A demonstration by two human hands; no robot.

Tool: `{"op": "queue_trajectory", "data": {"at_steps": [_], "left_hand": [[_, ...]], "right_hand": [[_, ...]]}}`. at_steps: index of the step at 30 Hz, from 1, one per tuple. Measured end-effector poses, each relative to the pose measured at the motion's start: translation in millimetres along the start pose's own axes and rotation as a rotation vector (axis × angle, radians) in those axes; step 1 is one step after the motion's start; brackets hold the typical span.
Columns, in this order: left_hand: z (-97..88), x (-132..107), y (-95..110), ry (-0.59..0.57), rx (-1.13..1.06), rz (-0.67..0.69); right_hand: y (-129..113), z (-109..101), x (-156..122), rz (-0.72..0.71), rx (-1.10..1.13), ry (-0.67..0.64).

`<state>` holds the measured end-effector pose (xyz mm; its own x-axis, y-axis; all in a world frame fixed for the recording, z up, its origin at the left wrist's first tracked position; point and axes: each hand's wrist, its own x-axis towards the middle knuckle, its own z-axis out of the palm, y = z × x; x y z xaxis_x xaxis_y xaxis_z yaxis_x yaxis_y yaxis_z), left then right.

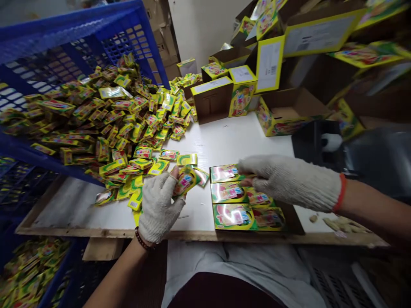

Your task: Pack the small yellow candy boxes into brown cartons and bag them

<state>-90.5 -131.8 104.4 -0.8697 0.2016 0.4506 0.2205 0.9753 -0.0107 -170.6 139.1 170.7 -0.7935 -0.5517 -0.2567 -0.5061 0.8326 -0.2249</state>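
My left hand (pixel 160 207), in a white knit glove, is closed around a small yellow and green candy box (pixel 185 180) beside a heap of the same kind. My right hand (pixel 272 177), gloved with an orange cuff, reaches over a shallow open carton (pixel 293 218) at the table's front edge. Its fingers are stretched out with the thumb apart, over the carton's back row. Inside the carton lie several flat candy boxes (pixel 233 216) in two columns, printed sides up. The right hand covers part of the back right.
A tipped blue crate (pixel 154 47) spills a large heap of candy boxes (pixel 128 115) onto the white table (pixel 221 137). Open display cartons (pixel 213 100) are stacked along the back right. A black device (pixel 316 147) stands at right, near beige scraps (pixel 343 224).
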Motion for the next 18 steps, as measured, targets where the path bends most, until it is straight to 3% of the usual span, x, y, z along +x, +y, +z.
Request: {"op": "queue_trajectory", "data": {"at_steps": [1, 3, 5, 8, 11, 14, 18], "left_hand": [[-6.9, 11, 13, 0.045, -0.016, 0.114], [-15.4, 28, 41, 0.123, -0.054, 0.274], [-15.8, 37, 65, 0.175, -0.120, 0.326], [-5.5, 33, 86, 0.161, -0.272, 0.281], [8.6, 15, 90, -0.034, -0.359, 0.320], [22.9, -4, 89, -0.254, -0.316, 0.399], [36.7, -22, 86, -0.277, -0.352, 0.428]], "right_hand": [[-10, -14, -2, -0.047, 0.003, 0.093], [-25, -37, -5, -0.127, -0.017, 0.149], [-29, -49, -8, -0.141, -0.073, 0.063], [-11, -54, -13, 0.006, -0.177, -0.142], [17, -47, -11, 0.164, -0.236, -0.305], [32, -27, 3, 0.174, -0.243, -0.429], [34, 14, 28, 0.108, -0.207, -0.562]]}}
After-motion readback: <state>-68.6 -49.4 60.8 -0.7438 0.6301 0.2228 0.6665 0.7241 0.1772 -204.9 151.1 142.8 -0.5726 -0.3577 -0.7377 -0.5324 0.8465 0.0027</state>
